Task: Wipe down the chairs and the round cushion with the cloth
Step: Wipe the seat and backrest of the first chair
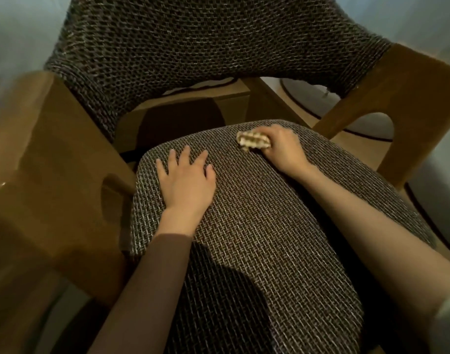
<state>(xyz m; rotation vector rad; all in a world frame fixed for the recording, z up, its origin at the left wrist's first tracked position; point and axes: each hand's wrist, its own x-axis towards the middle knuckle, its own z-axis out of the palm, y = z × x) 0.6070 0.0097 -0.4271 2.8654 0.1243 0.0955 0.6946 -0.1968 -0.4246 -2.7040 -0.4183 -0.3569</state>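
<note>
Looks like we're mid seat-wipe: the right hand (282,149) grips the bunched cloth (253,141) against the chair seat (257,226) near its back edge, the left hand (186,180) rests flat beside it, and next it probably needs strokes dragged toward the front.

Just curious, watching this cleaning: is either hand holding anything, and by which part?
The right hand grips the bunched cloth by its right end. The left hand holds nothing, resting flat on the chair seat.
</note>
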